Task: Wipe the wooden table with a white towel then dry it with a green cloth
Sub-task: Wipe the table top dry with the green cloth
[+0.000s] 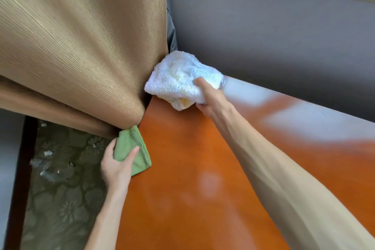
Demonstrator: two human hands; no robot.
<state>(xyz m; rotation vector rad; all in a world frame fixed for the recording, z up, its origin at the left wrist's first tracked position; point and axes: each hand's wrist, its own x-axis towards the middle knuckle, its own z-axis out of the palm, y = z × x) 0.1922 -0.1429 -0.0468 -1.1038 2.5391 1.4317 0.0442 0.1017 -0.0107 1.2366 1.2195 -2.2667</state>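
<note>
the wooden table (203,168) has a glossy orange-brown top, with pale window glare along its far edge against the wall. a bunched white towel (178,79) sits at its far left corner, beside the curtain. a folded green cloth (132,148) lies over its left edge, nearer the camera.

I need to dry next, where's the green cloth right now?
The green cloth sits at the orange wooden table's left edge, held by the left hand, just below the tan curtain.
</note>
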